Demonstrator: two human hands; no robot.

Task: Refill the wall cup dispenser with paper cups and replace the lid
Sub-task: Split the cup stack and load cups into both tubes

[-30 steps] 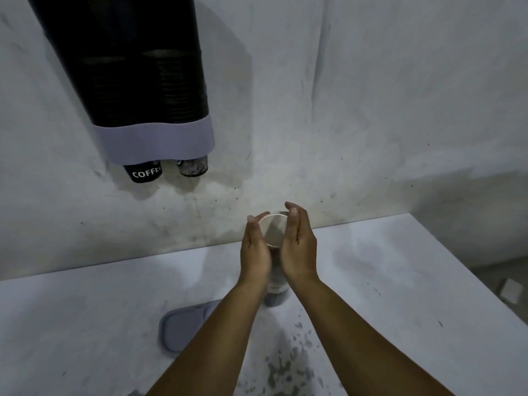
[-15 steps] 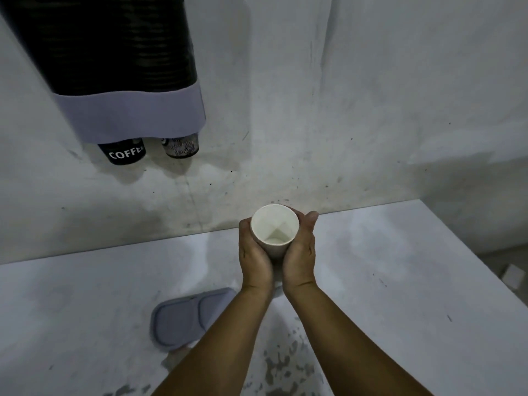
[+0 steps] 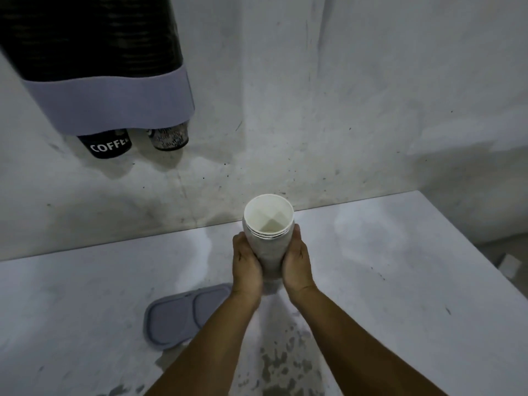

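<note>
A stack of white paper cups (image 3: 268, 241) is held upright above the white table, open end up. My left hand (image 3: 246, 264) clasps its left side and my right hand (image 3: 297, 262) its right side. The wall cup dispenser (image 3: 94, 61) hangs at the upper left: a dark tinted body with a grey base band. Two cups poke out below it, a black one (image 3: 107, 145) reading COFFEE and a patterned one (image 3: 169, 138). The dispenser's grey double-oval lid (image 3: 183, 315) lies flat on the table, left of my forearms.
The white table (image 3: 400, 281) runs to a stained white wall (image 3: 314, 110). Its right edge drops away at the far right, with a small pale object (image 3: 510, 264) on the floor beyond. Dark speckled stains (image 3: 283, 364) mark the table near me.
Both hands have lifted the cup stack off the table and toward me, sliding their grip lower on it. The view has shifted so the dispenser sits closer and larger.
</note>
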